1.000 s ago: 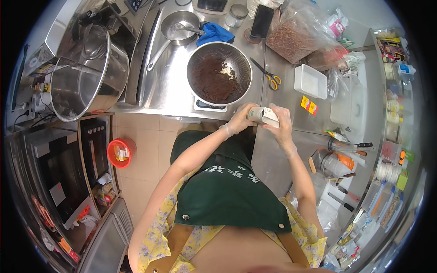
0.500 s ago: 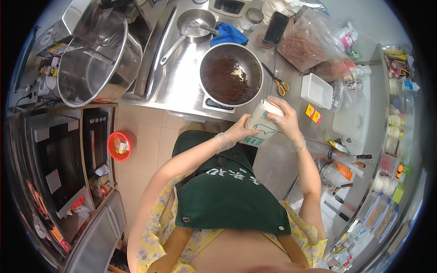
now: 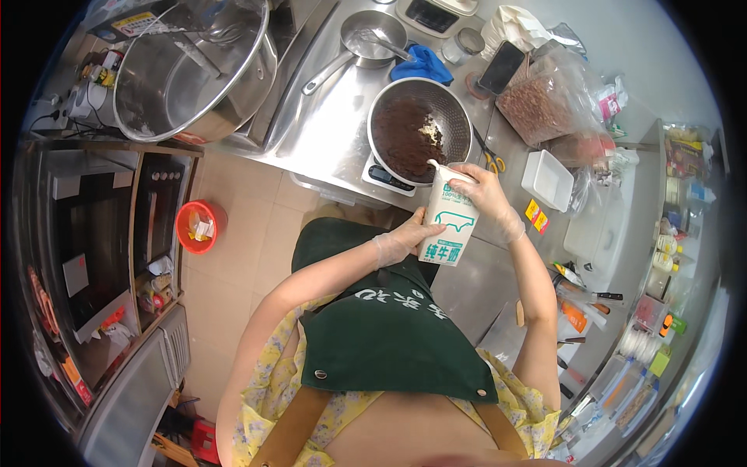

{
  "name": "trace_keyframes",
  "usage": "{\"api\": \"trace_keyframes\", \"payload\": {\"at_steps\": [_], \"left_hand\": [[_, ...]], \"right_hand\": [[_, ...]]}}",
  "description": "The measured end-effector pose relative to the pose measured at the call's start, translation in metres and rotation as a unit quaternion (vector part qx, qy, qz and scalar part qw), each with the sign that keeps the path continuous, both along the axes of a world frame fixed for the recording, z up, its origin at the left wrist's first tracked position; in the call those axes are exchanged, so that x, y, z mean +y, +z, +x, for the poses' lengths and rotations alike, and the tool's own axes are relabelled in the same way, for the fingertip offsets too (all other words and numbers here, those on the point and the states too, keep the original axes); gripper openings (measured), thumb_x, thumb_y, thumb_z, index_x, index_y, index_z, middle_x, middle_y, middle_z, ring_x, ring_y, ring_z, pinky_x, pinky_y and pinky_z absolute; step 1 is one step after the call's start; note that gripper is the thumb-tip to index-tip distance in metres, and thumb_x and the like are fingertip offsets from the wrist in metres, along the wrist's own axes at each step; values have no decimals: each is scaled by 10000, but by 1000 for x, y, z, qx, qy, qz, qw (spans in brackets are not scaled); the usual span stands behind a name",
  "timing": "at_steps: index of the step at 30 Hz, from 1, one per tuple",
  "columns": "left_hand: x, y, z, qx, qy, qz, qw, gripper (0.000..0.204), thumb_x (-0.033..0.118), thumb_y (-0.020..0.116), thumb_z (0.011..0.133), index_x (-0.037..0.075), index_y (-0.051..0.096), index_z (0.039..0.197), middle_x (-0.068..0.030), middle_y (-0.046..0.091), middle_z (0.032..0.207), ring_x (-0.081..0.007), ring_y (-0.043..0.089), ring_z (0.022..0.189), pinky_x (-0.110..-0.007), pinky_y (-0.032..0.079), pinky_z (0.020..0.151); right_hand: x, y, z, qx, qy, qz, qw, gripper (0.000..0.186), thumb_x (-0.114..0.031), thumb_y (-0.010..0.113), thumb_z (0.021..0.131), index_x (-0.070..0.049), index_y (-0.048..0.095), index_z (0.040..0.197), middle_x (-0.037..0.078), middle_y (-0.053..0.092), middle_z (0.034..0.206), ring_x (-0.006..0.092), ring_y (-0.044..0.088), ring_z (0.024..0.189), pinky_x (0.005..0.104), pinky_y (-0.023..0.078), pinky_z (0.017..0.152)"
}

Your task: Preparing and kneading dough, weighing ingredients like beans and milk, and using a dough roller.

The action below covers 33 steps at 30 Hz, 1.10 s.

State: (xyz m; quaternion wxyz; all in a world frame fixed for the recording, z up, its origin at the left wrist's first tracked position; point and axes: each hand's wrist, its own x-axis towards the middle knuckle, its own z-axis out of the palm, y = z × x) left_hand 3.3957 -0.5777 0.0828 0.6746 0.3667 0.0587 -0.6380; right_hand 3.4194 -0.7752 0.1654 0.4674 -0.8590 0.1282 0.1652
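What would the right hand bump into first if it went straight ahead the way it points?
Probably the bowl, just past the carton that the right hand holds; how high the hand sits relative to the bowl is hard to judge.

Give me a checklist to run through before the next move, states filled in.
1. Left grip and right grip both on the white carton: ok, one low on its left side, one near its top.
2. Carton's top end toward the bowl: ok, its corner overlaps the bowl's near side in this view.
3. Bowl on the scale: ok.
4. Scale reading: cannot tell, too small.
5. Bowl contents evenly mixed: not ok, a pale patch shows against the brown contents.
6. Scissors outside the bowl: ok, lying to its right.
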Motion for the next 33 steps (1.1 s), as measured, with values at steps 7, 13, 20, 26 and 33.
{"api": "trace_keyframes", "payload": {"at_steps": [7,13,20,26,33], "left_hand": [[1,1,-3,28,-43,-47,998,791,443,604,891,171,111,1446,-93,386,1380,-285,413,1277,-629,373,945],[-1,-2,-6,30,-68,-88,993,769,484,549,912,186,94,1456,-86,351,1411,-293,389,1298,-641,368,943],[-2,-4,-8,29,-79,-117,990,727,488,506,933,172,104,1451,-93,347,1415,-302,377,1307,-641,373,940],[-1,-2,-9,44,-76,-137,987,725,523,476,934,169,103,1446,-111,361,1403,-306,395,1295,-628,392,939],[1,5,-6,57,-83,-152,983,733,537,456,936,175,83,1453,-114,375,1397,-310,410,1283,-613,400,944]], "right_hand": [[-1,-4,8,64,-5,-5,998,423,-298,699,841,23,633,1109,126,689,929,150,646,851,296,506,769],[-4,-6,8,91,-6,-27,995,427,-318,705,834,18,645,1091,122,692,902,150,653,819,290,508,741],[-3,-4,9,113,-12,-41,993,451,-345,712,824,20,651,1081,123,693,892,163,660,804,295,512,734],[-8,-11,11,124,-4,-49,991,455,-363,713,818,19,660,1061,122,694,874,165,662,798,298,513,732],[-6,-8,16,148,-1,-68,987,452,-386,713,812,14,673,1018,115,694,833,171,666,764,302,510,705]]}}
